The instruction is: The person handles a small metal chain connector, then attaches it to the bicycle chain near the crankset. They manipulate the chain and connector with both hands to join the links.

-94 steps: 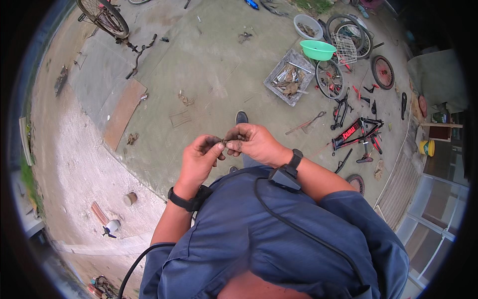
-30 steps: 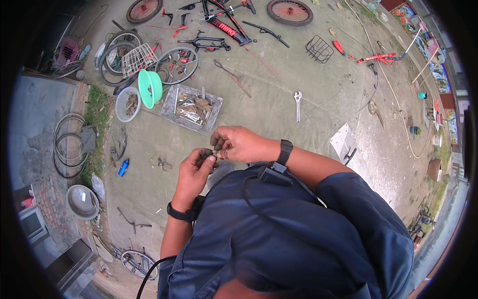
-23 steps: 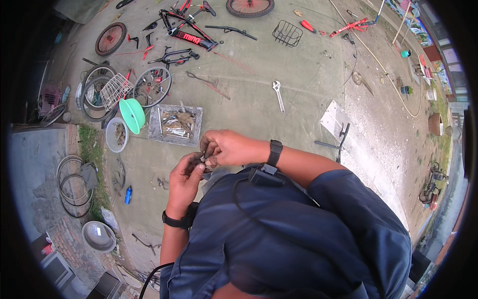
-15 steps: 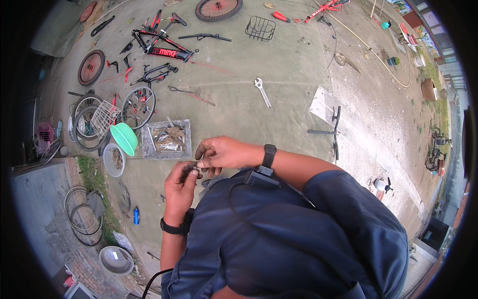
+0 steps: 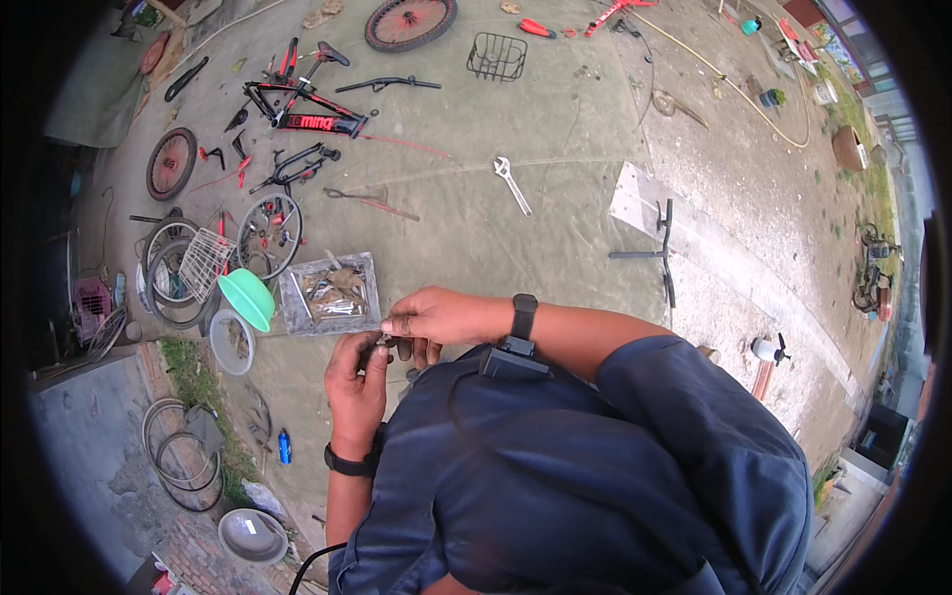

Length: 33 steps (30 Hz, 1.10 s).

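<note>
My left hand (image 5: pixel 357 377) and my right hand (image 5: pixel 426 322) meet in front of my body, both blackened at the fingers and pinched on a small dark metal part (image 5: pixel 384 340), too small to make out. Just beyond them on the ground sits a grey tray (image 5: pixel 367 288) holding wrenches and grimy pieces, with a green basin (image 5: pixel 248 299) and a white bowl (image 5: pixel 231 345) at its left. An adjustable wrench (image 5: pixel 513 186) lies farther out.
Black-and-red bicycle frame (image 5: pixel 317 122), loose wheels (image 5: pixel 171 164), a wire basket (image 5: pixel 496 58) and handlebars (image 5: pixel 666 253) lie about the yard. A white sprayer (image 5: pixel 769 349) stands right; a blue bottle (image 5: pixel 285 446) and coiled tyres (image 5: pixel 183 456) lie left, by a wall.
The view has swung round, so the yard's objects shift across it. My hands sit lower and further left in the picture, still together on the small part, with my right fingers repositioned.
</note>
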{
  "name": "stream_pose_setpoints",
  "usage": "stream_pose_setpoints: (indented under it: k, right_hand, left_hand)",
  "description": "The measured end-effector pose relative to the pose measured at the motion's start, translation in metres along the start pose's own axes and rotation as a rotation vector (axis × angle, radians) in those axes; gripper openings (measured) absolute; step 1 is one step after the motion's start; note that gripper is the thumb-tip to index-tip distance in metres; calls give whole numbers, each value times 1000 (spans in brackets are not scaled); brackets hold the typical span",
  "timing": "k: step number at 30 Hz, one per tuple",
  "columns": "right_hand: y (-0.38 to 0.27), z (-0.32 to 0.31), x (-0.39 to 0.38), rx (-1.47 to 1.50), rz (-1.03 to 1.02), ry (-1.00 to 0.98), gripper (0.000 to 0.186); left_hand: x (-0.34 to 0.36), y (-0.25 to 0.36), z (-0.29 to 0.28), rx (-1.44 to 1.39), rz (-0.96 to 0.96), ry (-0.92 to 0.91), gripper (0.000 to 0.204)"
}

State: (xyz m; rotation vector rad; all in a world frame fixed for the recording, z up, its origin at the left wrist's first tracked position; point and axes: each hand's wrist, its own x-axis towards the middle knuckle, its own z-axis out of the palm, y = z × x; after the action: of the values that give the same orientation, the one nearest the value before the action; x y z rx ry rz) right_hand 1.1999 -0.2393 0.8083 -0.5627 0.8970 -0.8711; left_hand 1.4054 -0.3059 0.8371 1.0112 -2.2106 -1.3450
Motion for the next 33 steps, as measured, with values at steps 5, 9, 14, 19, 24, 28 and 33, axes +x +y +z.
stream_pose_setpoints:
  k: [5,9,14,19,24,28,33]
  right_hand:
    - [1,2,6,-84,-29,18,28]
    - [1,3,8,-45,-75,0,28]
    - [-2,0,12,-7,51,-47,23]
    - [1,4,13,-15,-34,-59,25]
    - [1,7,10,-7,-53,-43,22]
    - [-1,4,12,38,58,-60,26]
    - [3,3,14,16,18,-82,25]
  left_hand:
    - [1,0,1,0,-19,28,13]
    - [2,1,0,-21,-19,37,12]
    - [0,3,-2,8,-10,46,11]
    - [-2,2,-3,7,-20,38,10]
    - [-5,4,-3,3,-29,47,11]
    - [-6,5,-3,-11,-27,68,11]
    - [-7,5,-3,-19,-56,59,10]
